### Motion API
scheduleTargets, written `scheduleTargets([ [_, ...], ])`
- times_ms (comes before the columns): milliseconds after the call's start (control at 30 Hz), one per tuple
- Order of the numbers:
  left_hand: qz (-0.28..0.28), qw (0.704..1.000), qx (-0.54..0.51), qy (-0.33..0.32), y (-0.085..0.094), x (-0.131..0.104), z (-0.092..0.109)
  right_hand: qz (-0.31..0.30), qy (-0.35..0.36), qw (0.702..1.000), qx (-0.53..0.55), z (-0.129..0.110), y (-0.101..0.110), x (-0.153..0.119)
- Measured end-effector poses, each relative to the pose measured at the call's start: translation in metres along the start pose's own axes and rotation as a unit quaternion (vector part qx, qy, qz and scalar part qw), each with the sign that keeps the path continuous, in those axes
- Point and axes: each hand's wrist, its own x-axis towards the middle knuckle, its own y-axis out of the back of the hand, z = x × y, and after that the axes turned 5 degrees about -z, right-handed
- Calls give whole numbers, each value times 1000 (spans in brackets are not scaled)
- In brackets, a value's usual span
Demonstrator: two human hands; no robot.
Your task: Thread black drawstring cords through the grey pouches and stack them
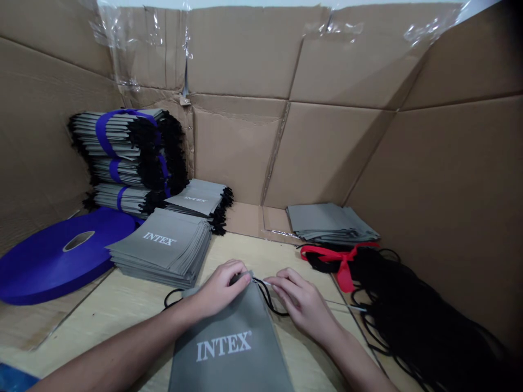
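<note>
A grey drawstring bag (229, 356) with white INTEX lettering lies flat in front of me. My left hand (229, 286) is closed on its top edge, thumb over the fabric. My right hand (300, 302), just right of the bag's top corner, pinches a thin pale rod (266, 282) whose tip is at that corner. A thin shaft with a whitish end (357, 308) shows beyond the hand on the right, seemingly the same rod. Black cord (267, 298) loops from the corner below my right fingers. Another bit of cord (171, 296) sticks out at the bag's left side.
A stack of grey INTEX bags (163, 245) and strapped bundles (122, 133) stand at the left, beside a blue strap roll (36, 256). More grey pieces (330, 220) lie back right, near black cords (408, 310) tied with red ribbon (345, 267). Cardboard walls (241, 147) enclose the table.
</note>
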Motion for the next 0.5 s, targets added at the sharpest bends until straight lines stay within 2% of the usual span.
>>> scheduleTargets([
  [500,-3,1000,12,8,-1,0,2,3,3,1000,-16,-2,-1,0],
])
